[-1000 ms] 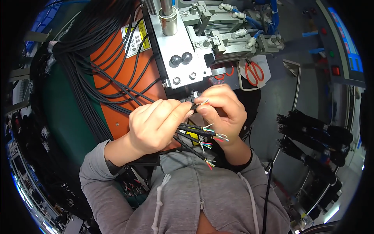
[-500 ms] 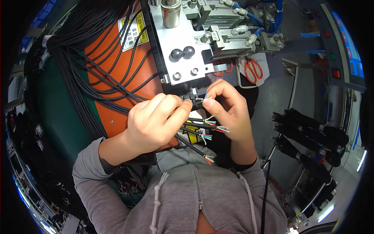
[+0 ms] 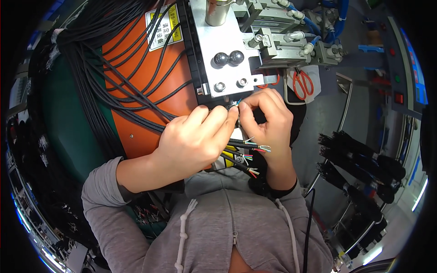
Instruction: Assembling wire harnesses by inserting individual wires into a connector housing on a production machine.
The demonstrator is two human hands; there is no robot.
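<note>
My left hand (image 3: 193, 136) is closed, its finger and thumb tips up against the small fixture under the metal block (image 3: 225, 43). What sits in those fingertips is hidden. My right hand (image 3: 271, 113) pinches thin wires (image 3: 238, 102) at the same spot, a blue one showing by the fingertips. Both hands' fingertips nearly touch. Below my left hand several black braided cables (image 3: 239, 163) stick out to the right, their jackets stripped back to fanned coloured wires (image 3: 263, 148).
A bundle of black cables (image 3: 84, 77) runs over the orange panel (image 3: 150, 95) on the left. Pneumatic cylinders (image 3: 284, 48) stand at the upper right, with red-handled scissors (image 3: 302, 84) below them. More cable bundles (image 3: 359, 159) hang on a rack at the right.
The view has shifted, so the machine appears farther right. My left fingertips have come up closer to the right ones at the fixture, and the wires there are more covered.
</note>
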